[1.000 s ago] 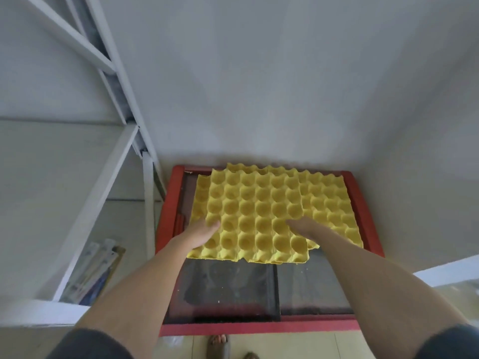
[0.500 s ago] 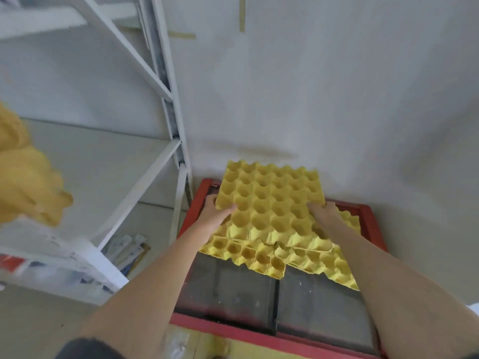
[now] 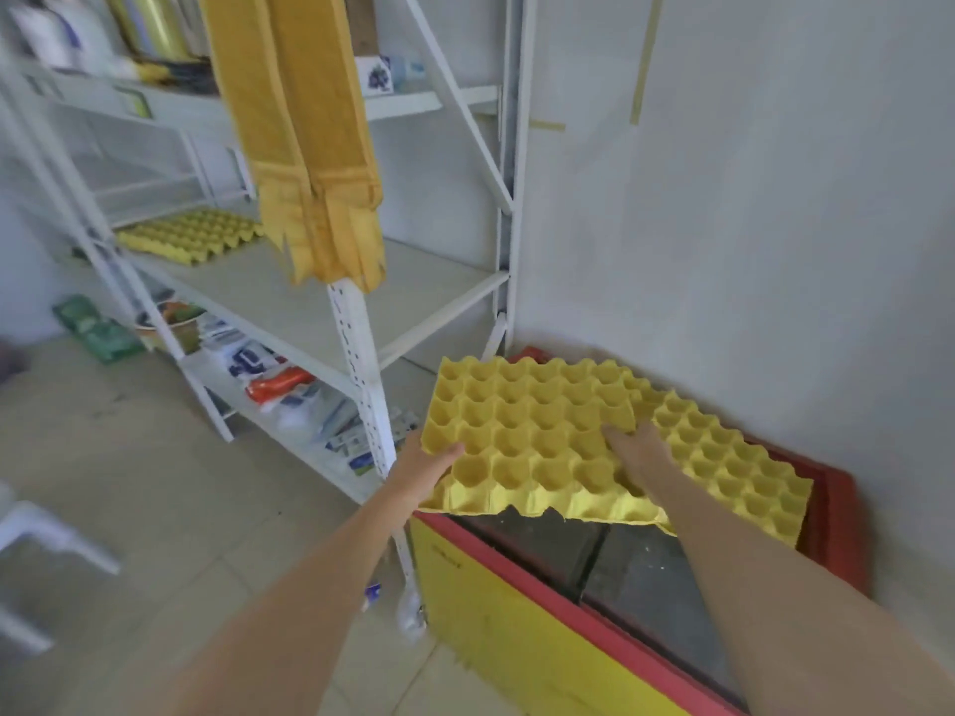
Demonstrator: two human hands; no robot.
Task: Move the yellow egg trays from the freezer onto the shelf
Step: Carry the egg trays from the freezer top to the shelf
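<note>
- The top egg tray (image 3: pixel 527 436) has lifted off the stack of egg trays (image 3: pixel 734 467) on the freezer (image 3: pixel 517 627) and now hangs over its left edge, toward the shelf (image 3: pixel 320 302).
- The left hand (image 3: pixel 424 470) grips the tray's left edge, thumb on top.
- The right hand (image 3: pixel 638 452) clasps its right side.
- Another tray (image 3: pixel 191 235) lies at the shelf's far end.

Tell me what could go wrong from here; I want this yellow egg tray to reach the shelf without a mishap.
1. The lifted yellow moulded egg tray is held only at its near edge by the left hand and right hand, so it could sag or slip.
2. The hanging yellow cloth and white metal shelf upright stand in the way and may snag it.
</note>
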